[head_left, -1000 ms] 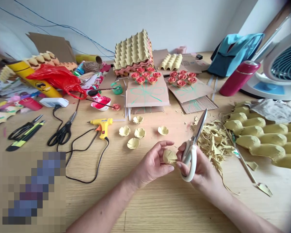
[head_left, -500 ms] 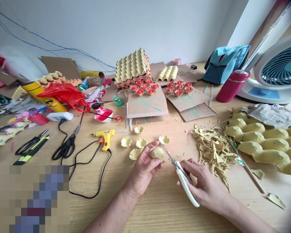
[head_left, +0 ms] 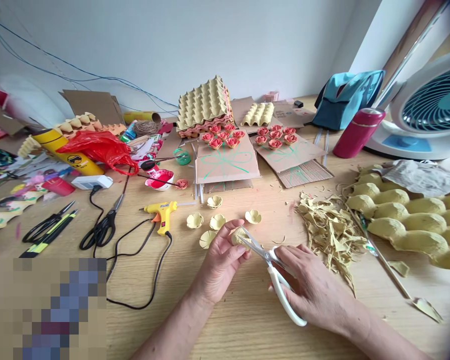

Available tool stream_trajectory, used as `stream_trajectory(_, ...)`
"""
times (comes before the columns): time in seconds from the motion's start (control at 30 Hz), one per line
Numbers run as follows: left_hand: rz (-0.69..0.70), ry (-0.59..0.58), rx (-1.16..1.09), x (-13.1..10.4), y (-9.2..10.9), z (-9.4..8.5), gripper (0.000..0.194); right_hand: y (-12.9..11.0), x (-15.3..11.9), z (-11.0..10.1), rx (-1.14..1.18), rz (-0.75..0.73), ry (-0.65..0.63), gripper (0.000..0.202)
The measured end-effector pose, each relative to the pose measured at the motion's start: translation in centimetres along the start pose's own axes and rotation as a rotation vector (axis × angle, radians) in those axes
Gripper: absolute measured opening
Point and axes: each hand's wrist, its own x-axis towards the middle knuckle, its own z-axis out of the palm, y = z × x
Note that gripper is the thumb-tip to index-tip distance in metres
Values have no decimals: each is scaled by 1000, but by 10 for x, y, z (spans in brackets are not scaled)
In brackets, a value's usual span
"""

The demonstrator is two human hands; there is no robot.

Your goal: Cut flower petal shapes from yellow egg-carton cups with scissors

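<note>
Between the thumb and fingers of my left hand [head_left: 220, 265] is a pale yellow egg-carton cup [head_left: 239, 237]. White-handled scissors [head_left: 285, 295] are in my right hand [head_left: 311, 285], their blades parted and reaching the cup's edge; whether they bite into it I cannot tell. Just beyond my hands lie several cut egg-carton flowers, one flower [head_left: 253, 216] standing apart to the right. Another flower [head_left: 207, 239] is partly behind my left fingers. A heap of egg-carton scraps [head_left: 328, 230] lies to the right of the scissors.
A yellow glue gun [head_left: 165, 214] with its black cord and black scissors [head_left: 99, 232] lie left. Egg trays [head_left: 408, 215] fill the right side. Red flowers [head_left: 223, 136] stand on cardboard [head_left: 228, 165] behind. A magenta bottle [head_left: 359, 132] stands near the fan [head_left: 435, 100].
The scissors have moved left, with my right hand, so their blades now meet the cup. The handles have spread wider. My left hand has tilted the cup slightly.
</note>
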Motion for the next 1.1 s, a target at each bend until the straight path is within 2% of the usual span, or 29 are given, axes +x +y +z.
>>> stream_trajectory(0.2,20,-20,70,-2,1,3,44,2,-1,1,-26,-22,19,20)
stream_trajectory(0.63,35,-84,203,-4,-9,2,44,5,-2,4,-82,-95,92,20)
stream_trajectory(0.83,65,-91,247,-6,-5,5,38,7,-2,5,-106,-130,91,19)
stream_trajectory(1.1,61,-77,247,-6,0,8,43,7,-2,3,-23,-158,93,20)
